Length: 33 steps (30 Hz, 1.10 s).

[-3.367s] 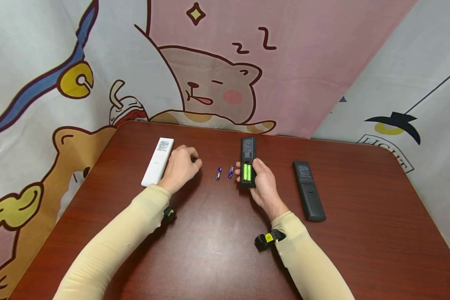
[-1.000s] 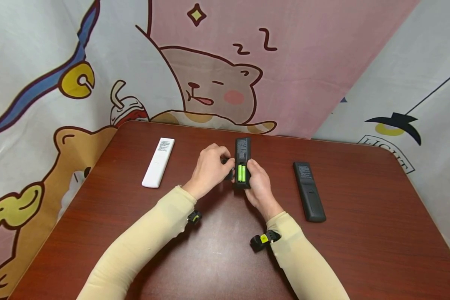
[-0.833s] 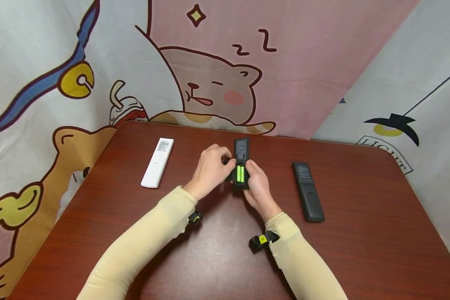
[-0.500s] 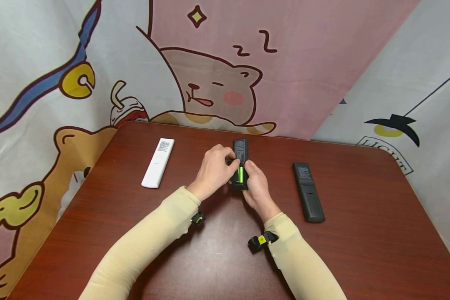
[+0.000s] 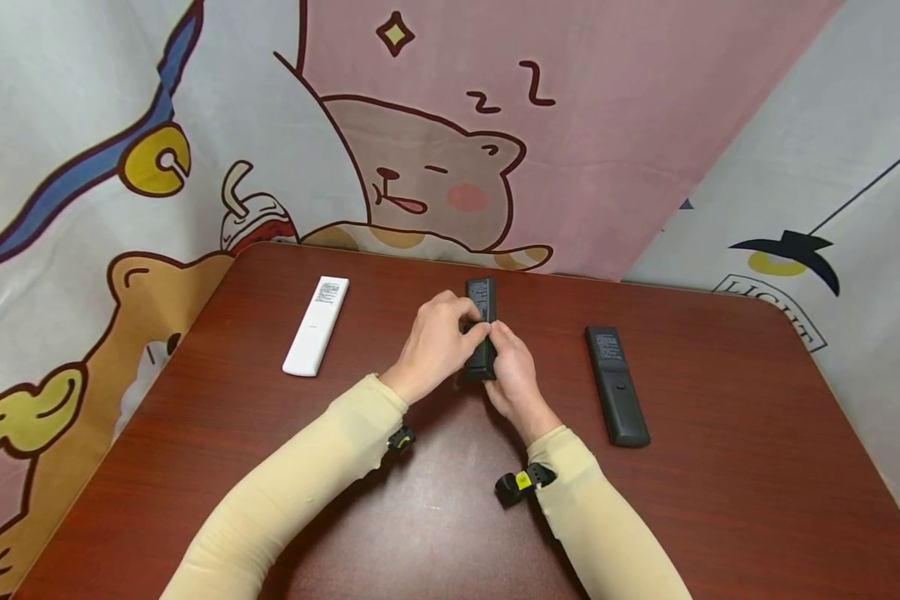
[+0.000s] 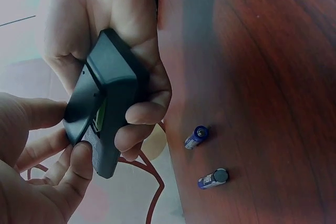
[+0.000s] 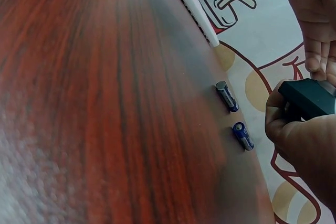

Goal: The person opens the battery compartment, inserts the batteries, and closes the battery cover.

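A black remote control (image 5: 482,288), back side up, is gripped by my right hand (image 5: 516,373) above the middle of the table. My left hand (image 5: 437,343) pinches the dark battery cover (image 6: 81,103) between thumb and fingers. In the left wrist view the cover lies slightly tilted over the battery compartment. A sliver of green battery (image 6: 101,115) shows beneath its edge; the rest of the compartment is hidden. The right wrist view shows one end of the remote between both hands.
Two blue batteries, one (image 6: 197,137) beside the other (image 6: 213,178), lie on the table (image 5: 435,508); hands hide them in the head view. A white remote (image 5: 317,327) lies at left and another black remote (image 5: 617,386) at right. A printed curtain (image 5: 607,125) hangs behind.
My left hand picked up the cover near the white remote and carried it right, over the held remote. The green batteries became covered. The right hand shifted slightly left with the remote.
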Each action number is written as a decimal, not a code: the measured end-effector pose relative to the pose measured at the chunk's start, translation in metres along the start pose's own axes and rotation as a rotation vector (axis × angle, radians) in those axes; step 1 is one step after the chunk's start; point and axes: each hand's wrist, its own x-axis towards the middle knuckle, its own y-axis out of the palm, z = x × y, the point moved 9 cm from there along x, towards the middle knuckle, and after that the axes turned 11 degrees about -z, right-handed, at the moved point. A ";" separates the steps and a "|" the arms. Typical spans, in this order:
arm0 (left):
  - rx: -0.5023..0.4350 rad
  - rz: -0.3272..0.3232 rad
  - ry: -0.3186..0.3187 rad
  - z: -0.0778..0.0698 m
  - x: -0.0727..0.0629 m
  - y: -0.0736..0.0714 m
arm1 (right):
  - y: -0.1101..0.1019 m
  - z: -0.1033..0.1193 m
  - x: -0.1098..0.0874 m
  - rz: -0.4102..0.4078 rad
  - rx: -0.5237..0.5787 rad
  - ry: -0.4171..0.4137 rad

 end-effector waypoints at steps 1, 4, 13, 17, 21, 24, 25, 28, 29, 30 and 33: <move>0.001 0.001 0.005 0.000 0.000 0.001 | -0.001 0.000 0.000 -0.006 -0.001 0.003; 0.002 -0.001 0.020 -0.001 0.000 0.002 | -0.002 0.000 0.001 -0.022 0.003 0.010; -0.013 -0.007 0.075 -0.001 -0.001 0.002 | -0.002 0.000 0.001 -0.018 0.024 0.007; -0.031 0.018 0.063 0.001 -0.002 0.004 | 0.000 0.002 0.001 0.005 0.028 -0.001; -0.047 0.044 0.056 0.003 -0.003 0.006 | 0.001 0.003 0.001 0.012 0.031 -0.002; -0.062 0.055 0.066 0.003 -0.004 0.007 | 0.001 0.004 0.001 0.011 0.034 0.003; -0.068 0.058 0.069 0.004 -0.004 0.007 | 0.001 0.004 0.001 0.012 0.032 0.004; -0.081 0.063 0.072 0.005 -0.005 0.007 | 0.001 0.004 0.000 0.015 0.030 0.013; -0.084 0.063 0.074 0.005 -0.005 0.007 | 0.001 0.004 0.000 0.014 0.030 0.018; -0.087 0.062 0.076 0.005 -0.005 0.007 | 0.001 0.004 -0.001 0.015 0.028 0.021; -0.090 0.060 0.081 0.005 -0.006 0.007 | 0.001 0.004 -0.001 0.016 0.023 0.029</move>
